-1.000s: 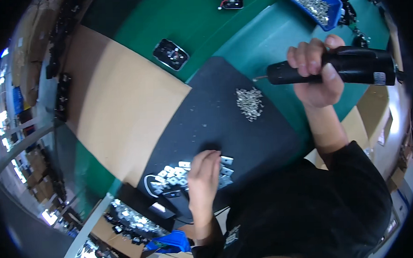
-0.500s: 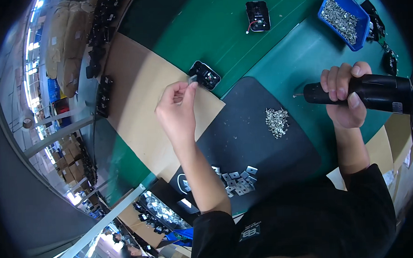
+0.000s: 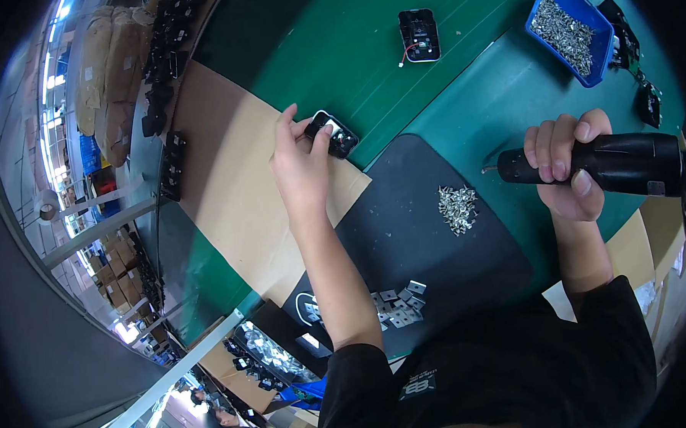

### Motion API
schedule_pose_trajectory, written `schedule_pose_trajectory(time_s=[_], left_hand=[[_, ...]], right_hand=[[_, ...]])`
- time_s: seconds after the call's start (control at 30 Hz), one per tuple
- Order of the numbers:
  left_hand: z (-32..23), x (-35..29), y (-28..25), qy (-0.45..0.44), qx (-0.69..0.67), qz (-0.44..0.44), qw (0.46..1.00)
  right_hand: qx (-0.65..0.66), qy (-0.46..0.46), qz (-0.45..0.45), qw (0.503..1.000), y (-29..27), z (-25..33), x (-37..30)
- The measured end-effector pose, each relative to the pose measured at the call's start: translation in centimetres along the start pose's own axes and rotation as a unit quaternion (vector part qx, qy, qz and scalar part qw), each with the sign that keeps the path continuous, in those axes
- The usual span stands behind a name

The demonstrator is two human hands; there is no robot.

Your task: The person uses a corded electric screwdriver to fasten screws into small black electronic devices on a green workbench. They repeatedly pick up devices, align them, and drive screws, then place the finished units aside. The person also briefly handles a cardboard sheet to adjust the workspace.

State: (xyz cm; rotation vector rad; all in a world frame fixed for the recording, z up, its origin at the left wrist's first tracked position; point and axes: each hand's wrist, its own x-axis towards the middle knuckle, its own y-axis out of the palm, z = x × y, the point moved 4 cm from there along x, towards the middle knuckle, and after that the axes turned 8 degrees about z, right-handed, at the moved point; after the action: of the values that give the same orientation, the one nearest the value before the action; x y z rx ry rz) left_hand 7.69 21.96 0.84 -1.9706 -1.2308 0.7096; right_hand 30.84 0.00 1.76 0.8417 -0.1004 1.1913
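Observation:
My left hand [image 3: 301,166] is at a small black electronics housing [image 3: 340,141], thumb pressed onto its open inner side and other fingers at its left edge; the index finger points up. The housing lies where brown cardboard [image 3: 233,142] meets a green surface. A bright patch shows beside the thumb; I cannot tell what it is. My right hand [image 3: 566,162] is wrapped round a black power screwdriver [image 3: 632,163], its thin bit pointing left above the teal mat. Below it to the left, a pile of silver screws [image 3: 458,209] and several square metal plates [image 3: 399,305] lie on a dark mat [image 3: 404,204].
Another black housing [image 3: 419,36] with a red wire lies farther up the green surface. A blue bin [image 3: 602,53] of screws stands at upper right, beside black parts [image 3: 648,101]. A box of shiny pieces [image 3: 269,351] is at lower left; black parts line the left edge.
My left hand, which pinched a small metal piece above the housing, has come down onto the housing with its fingers spread around it. Both housings appear slightly farther left. The screwdriver has barely moved.

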Motion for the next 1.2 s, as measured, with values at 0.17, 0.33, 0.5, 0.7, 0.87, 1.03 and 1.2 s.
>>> schedule_pose_trajectory(time_s=[0.17, 0.33, 0.5, 0.7, 0.87, 1.03, 1.2], left_hand=[[-1.9, -2.3, -2.3, 0.062, 0.042, -0.028, 0.997], [-2.9, -10.1, -3.0, 0.124, 0.055, 0.073, 0.988], [1.2, -15.8, 1.4, 0.034, -0.093, 0.081, 0.992], [0.2, -16.5, 0.5, 0.073, -0.162, 0.048, 0.983], [-1.4, -20.5, -2.1, 0.198, -0.154, -0.041, 0.967], [-2.0, -22.7, -0.1, 0.179, -0.213, 0.025, 0.960], [-1.9, -23.4, 0.8, 0.201, -0.223, -0.005, 0.954]], right_hand=[[0.006, -0.006, 0.013, 1.000, 0.2, 0.0, -0.1], [0.016, -0.012, 0.034, 0.999, 0.1, 0.1, -0.3], [0.063, -0.002, 0.071, 0.996, 1.1, 0.6, -0.5], [0.131, 0.015, 0.086, 0.987, 5.6, 2.1, -0.6], [0.179, 0.003, 0.171, 0.969, 8.8, 2.9, -1.9], [0.212, 0.009, 0.220, 0.952, 11.2, 2.5, -3.3], [0.214, 0.036, 0.227, 0.949, 12.3, 1.8, -4.4]])
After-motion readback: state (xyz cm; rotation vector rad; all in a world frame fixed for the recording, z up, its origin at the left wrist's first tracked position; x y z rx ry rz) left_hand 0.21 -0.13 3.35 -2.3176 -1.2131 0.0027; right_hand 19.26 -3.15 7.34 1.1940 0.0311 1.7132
